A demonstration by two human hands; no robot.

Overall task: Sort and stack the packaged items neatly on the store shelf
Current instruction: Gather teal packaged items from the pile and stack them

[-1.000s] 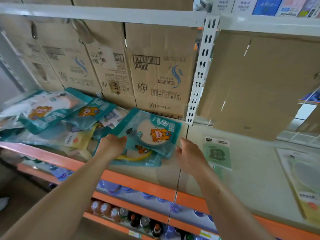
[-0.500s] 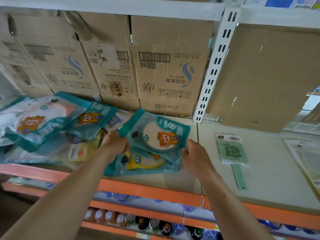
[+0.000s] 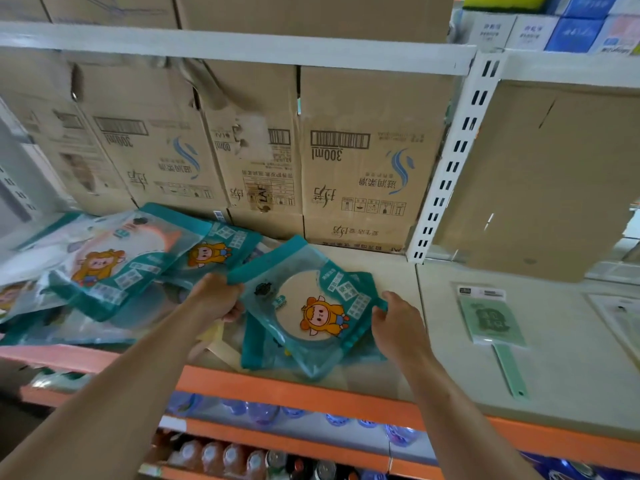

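A teal plastic packet [image 3: 308,299] with a round white disc and an orange cartoon figure lies tilted on top of another teal packet [image 3: 256,355] on the shelf [image 3: 450,375]. My left hand [image 3: 216,297] grips the top packet's left edge. My right hand [image 3: 394,320] pinches its right corner. To the left, several more teal packets [image 3: 117,261] lie in a loose overlapping heap.
Upside-down cardboard boxes [image 3: 363,161] line the back of the shelf. A green packaged paddle-shaped item [image 3: 491,320] lies flat to the right, past the white slotted upright [image 3: 453,161]. Another flat packet [image 3: 620,320] is at the far right. Bottles [image 3: 242,455] fill the shelves below.
Both hands have kept hold of the top teal packet and shifted it slightly right over the packet beneath. The camera has tilted up and moved closer.
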